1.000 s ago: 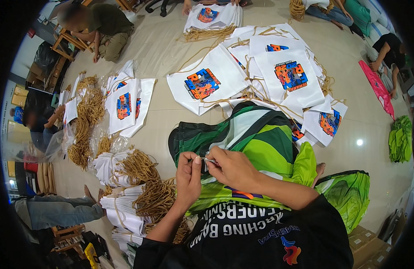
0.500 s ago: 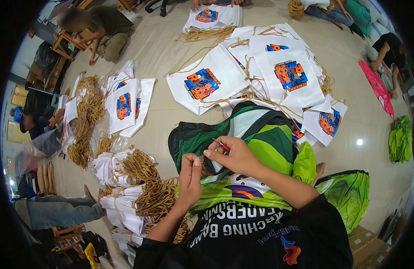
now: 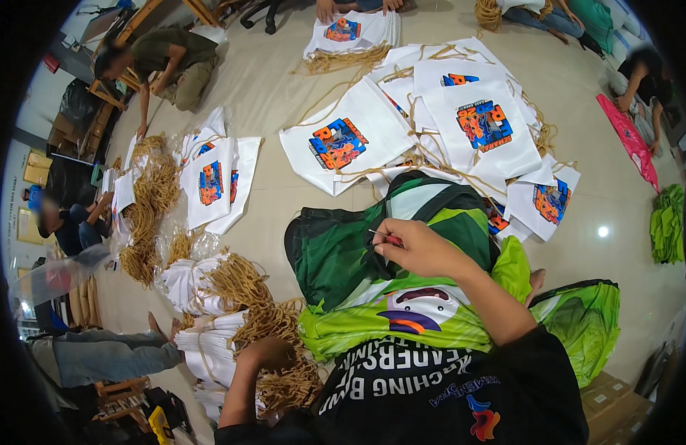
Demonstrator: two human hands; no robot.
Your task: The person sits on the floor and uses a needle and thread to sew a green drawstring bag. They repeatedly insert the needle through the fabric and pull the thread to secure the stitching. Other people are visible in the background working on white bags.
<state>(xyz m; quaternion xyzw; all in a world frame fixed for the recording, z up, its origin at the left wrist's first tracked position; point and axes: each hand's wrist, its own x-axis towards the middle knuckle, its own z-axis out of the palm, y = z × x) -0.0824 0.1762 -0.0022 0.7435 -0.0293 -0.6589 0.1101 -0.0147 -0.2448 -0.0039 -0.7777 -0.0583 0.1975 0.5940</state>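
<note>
A small red-handled tool with a thin metal tip [image 3: 387,238] is pinched in my right hand [image 3: 415,248], its tip pointing left. Beneath that hand a green and lime printed fabric piece [image 3: 335,252], with dark green, white and black parts and a cartoon face, lies bunched across my lap. My left hand [image 3: 272,353] is away from the fabric, low at the left beside a heap of tan cords [image 3: 283,386]. Its fingers point down and are hidden, so I cannot see whether they grip anything.
White printed drawstring bags [image 3: 476,126] lie heaped ahead on the tiled floor. More bags [image 3: 209,182] and bundles of tan cord [image 3: 146,200] line the left. Several people sit around at work. A lime bundle [image 3: 666,222] and a pink bag [image 3: 628,141] lie at the right.
My left hand has left the fabric and my right hand, dropping down and left to the cords. The right hand keeps the tool and has shifted slightly right.
</note>
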